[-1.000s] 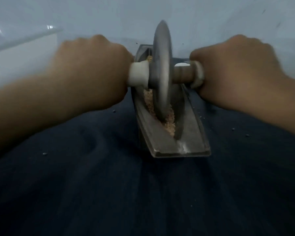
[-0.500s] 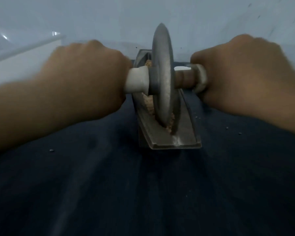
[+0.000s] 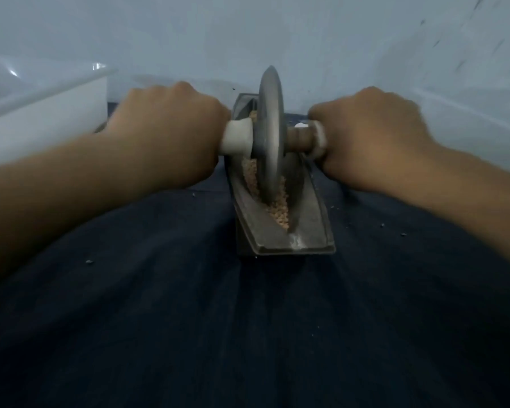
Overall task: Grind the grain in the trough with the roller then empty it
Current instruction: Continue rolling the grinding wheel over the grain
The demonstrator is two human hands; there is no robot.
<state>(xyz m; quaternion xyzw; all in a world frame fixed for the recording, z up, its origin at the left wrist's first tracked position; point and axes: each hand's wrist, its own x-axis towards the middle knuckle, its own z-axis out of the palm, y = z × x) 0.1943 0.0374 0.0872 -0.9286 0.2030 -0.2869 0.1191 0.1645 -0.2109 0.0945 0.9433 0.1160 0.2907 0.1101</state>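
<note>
A narrow metal trough is sitting lengthwise on a dark blue cloth, its near end pointing toward the person and its far end reaching the pale wall. Tan grain is lying in the trough's V-shaped channel, heaped along the bottom and thinning out just short of the near end. Part of it is looking crushed and crumbly, though the blur is hiding the finer detail.

The roller, a thin grey metal disc on a cross axle, is standing upright on edge in the channel with its lower rim buried in the grain. The left hand is gripping the axle's white handle, fingers curled fully round it. The right hand is wrapping the brownish handle on the other side in the same closed fist. Both forearms are stretching forward over the cloth on either side of the trough.

A few small specks are lying scattered on the cloth. A white box-like object is standing off to the left by the wall; I cannot tell what it is holding.
</note>
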